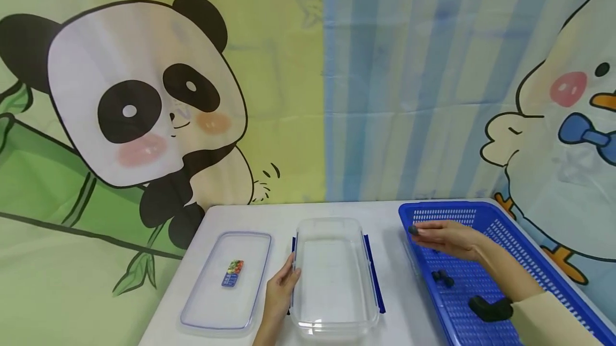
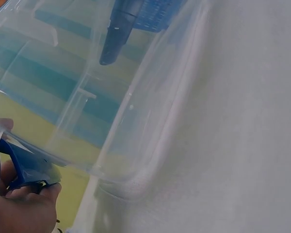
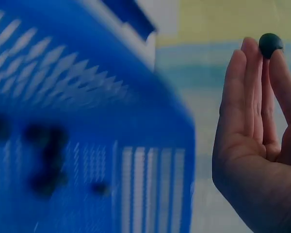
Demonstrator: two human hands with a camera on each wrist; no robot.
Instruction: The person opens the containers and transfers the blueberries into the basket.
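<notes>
My right hand (image 1: pixel 449 238) is over the left part of a blue plastic basket (image 1: pixel 406 212), pinching a small dark round ball (image 3: pixel 270 45) between fingertips and thumb. Its kind is unclear; it looks dark green in the right wrist view. Several similar dark balls (image 1: pixel 443 277) lie on the basket floor. My left hand (image 1: pixel 280 290) grips the left side of a clear plastic container (image 1: pixel 334 274), its fingers around a blue latch (image 2: pixel 31 165) hanging there. Through the container's walls no contents show. Another blue latch (image 1: pixel 374 274) hangs open on the right side.
A clear lid (image 1: pixel 207 292) with a small colourful label (image 1: pixel 232 273) lies flat left of the container on the white table (image 1: pixel 385 228). A black device (image 1: pixel 491 308) sits at my right wrist. Behind the table hangs a cartoon-printed curtain (image 1: pixel 284 94).
</notes>
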